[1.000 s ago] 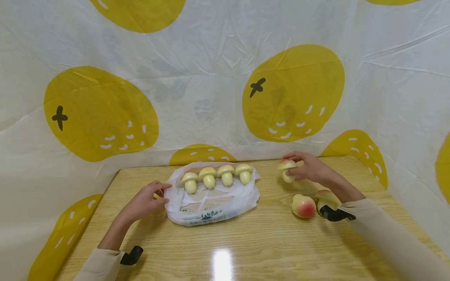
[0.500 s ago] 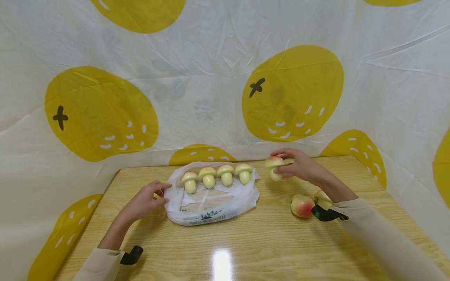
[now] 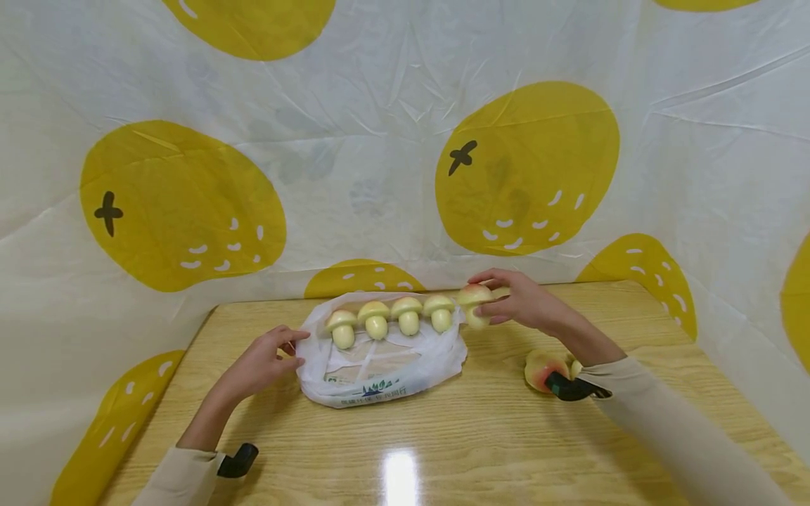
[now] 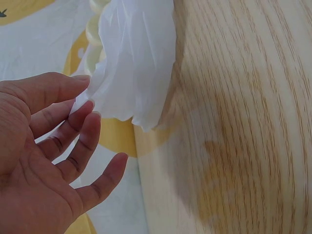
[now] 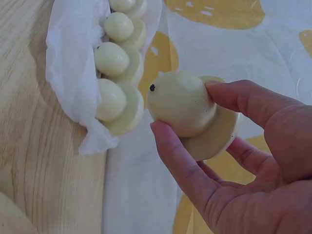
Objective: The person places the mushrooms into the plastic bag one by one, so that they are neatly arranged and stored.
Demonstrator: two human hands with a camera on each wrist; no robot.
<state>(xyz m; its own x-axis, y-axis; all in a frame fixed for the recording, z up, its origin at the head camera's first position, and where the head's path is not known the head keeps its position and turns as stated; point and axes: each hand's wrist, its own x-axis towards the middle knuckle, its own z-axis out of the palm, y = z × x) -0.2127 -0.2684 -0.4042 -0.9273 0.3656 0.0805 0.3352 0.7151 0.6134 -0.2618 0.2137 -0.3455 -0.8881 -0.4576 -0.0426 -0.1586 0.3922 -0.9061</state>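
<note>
- Pale cloth point(image 3: 367, 84) printed with yellow shapes hangs behind the wood-grain table point(image 3: 468, 436).
- Of the two hands, the right hand point(image 3: 522, 302) pinches a mushroom-shaped piece point(image 5: 178, 105) just beside the right end of the white plastic bag point(image 3: 430, 369), near four similar pieces point(image 3: 408, 320) lined up there.
- Bag rim lies between the left hand's point(image 3: 262, 358) thumb and fingers; how firmly they pinch it is hard to judge.
- Setting the piece down well would mean matching the row's tilt, caps toward the cloth, lowering gently without nudging the end one, and gripping the rim lightly.
- Behind the black wrist device point(image 3: 572, 388), a reddish fruit point(image 3: 536, 365) is partly covered and something pale beside it almost wholly so.
- What lies beneath the bag's middle is unclear.
</note>
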